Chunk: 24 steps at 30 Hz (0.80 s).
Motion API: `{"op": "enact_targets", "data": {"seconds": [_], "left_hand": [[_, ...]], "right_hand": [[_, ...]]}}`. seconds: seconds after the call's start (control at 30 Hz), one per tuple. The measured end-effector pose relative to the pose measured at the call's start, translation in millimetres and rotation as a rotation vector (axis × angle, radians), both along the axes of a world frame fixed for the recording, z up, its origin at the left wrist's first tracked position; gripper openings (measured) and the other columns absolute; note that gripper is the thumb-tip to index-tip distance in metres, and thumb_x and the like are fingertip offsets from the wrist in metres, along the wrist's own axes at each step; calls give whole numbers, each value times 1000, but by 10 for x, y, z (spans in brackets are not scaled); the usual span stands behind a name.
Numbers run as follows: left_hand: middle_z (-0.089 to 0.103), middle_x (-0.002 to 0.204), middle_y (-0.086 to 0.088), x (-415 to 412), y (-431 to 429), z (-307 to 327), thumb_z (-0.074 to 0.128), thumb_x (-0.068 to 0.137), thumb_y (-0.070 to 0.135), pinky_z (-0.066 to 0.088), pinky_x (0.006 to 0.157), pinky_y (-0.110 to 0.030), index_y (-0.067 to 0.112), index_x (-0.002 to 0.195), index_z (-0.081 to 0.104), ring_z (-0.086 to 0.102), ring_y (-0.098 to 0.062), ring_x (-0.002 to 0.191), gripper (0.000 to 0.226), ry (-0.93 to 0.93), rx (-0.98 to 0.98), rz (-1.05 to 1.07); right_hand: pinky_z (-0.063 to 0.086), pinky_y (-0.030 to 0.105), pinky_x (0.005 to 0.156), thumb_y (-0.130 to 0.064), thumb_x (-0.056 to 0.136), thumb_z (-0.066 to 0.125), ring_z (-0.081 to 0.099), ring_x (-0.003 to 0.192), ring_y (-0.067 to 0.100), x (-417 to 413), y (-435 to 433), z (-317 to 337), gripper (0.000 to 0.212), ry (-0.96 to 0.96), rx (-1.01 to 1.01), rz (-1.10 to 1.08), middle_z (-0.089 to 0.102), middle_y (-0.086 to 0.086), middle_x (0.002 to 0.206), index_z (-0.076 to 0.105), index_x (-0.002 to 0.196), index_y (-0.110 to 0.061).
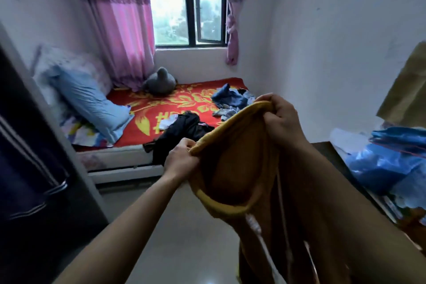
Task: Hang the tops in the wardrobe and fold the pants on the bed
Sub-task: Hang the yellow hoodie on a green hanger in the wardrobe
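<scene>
At the far left edge stands the dark wardrobe [27, 145], with a navy garment [25, 168] bearing thin white stripes hanging in it. Beside it is the bed [129, 159], covered with a red blanket [184, 99] printed with yellow flowers; large yellow marks along its near part look like writing, but clothes cover them and they cannot be read. A light blue pillow [90, 104] leans at the bed's left end, and a grey plush toy [160, 83] sits under the window [186, 2] between pink curtains [119, 18]. A black garment [182, 131] lies at the bed's near edge, partly drooping over it, and a heap of blue denim clothes [232, 99] lies further right on the blanket.

The left hand [182, 157] is clenched on one end of a mustard-yellow top [235, 168], and the right hand [280, 117] is pinching the other end of the same ribbed edge, holding it stretched open in the air above the floor, in front of the bed. The top is a thick, soft knit with a rounded ribbed band; its inside looks darker ochre, and white cords [255, 228] dangle from it. No label shows on it.

At the right, blue plastic bags [387, 161] lie piled against the wall.
</scene>
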<state>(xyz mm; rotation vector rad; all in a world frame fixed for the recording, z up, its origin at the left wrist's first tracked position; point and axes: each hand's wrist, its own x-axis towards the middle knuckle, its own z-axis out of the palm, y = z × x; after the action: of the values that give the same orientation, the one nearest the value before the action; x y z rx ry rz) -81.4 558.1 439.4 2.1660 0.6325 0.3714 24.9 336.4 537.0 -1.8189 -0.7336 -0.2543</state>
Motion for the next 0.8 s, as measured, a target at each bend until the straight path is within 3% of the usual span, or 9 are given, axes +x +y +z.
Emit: {"op": "enact_targets", "data": {"seconds": [0.07, 0.13, 0.27, 0.4, 0.5, 0.57, 0.67, 0.8], "left_hand": [[63, 106, 1, -204, 498, -6, 64, 63, 43, 54, 87, -42, 26, 127, 51, 63, -22, 98, 68, 15, -84, 85], [56, 124, -7, -433, 908, -113, 70, 61, 50, 52, 92, -42, 21, 140, 40, 58, -26, 110, 90, 58, -101, 199], [42, 146, -13, -922, 1559, -580, 74, 76, 60, 50, 96, -48, 16, 149, 30, 47, -32, 127, 96, 169, -303, 369], [56, 135, -13, -1312, 1930, -809, 63, 78, 71, 54, 84, -45, 14, 137, 48, 55, -34, 119, 83, 253, -674, 402], [66, 112, -13, -1547, 2129, -841, 68, 75, 71, 59, 74, -43, 16, 115, 59, 64, -34, 100, 68, 260, -892, 429], [71, 106, -15, -1671, 2281, -906, 74, 82, 51, 60, 80, -49, 12, 117, 62, 68, -35, 98, 54, 194, -919, 457], [73, 102, -21, -1886, 2623, -896, 64, 92, 15, 56, 88, -56, 4, 116, 64, 70, -38, 99, 27, -65, -914, 702], [71, 98, -15, -2242, 3247, -666, 49, 98, 14, 58, 77, -46, 13, 106, 64, 67, -30, 94, 17, -284, -791, 988]], "right_hand": [[47, 11, 67, 3, 78, 45, 60, 76, -5, -24, 544, -18, 40, 93, 88, 51, 65, -15, 83, 65, 87, -30], [47, 12, 64, 7, 80, 45, 58, 71, -5, -100, 1077, -71, 40, 164, 152, 85, 64, -12, 78, 66, 86, -26], [51, 27, 70, 7, 84, 47, 59, 75, 10, -350, 2076, -204, 33, 301, 219, 201, 65, -3, 79, 66, 91, -18], [51, 18, 65, 8, 86, 47, 61, 68, 0, -642, 2773, -266, 31, 316, 228, 384, 66, -6, 76, 65, 91, -16], [54, 23, 74, 7, 86, 48, 63, 77, 4, -791, 3301, -300, 32, 337, 237, 483, 68, -4, 82, 66, 93, -18], [53, 30, 81, 8, 85, 48, 63, 83, 10, -865, 3666, -326, 32, 349, 237, 541, 68, 0, 87, 66, 96, -16], [53, 29, 80, 9, 83, 49, 63, 84, 9, -977, 4221, -405, 35, 379, 220, 662, 70, -3, 86, 69, 92, -19], [54, 26, 77, 5, 82, 53, 66, 85, 6, -1107, 4977, -530, 35, 465, 142, 833, 72, -3, 88, 72, 95, -22]]}}
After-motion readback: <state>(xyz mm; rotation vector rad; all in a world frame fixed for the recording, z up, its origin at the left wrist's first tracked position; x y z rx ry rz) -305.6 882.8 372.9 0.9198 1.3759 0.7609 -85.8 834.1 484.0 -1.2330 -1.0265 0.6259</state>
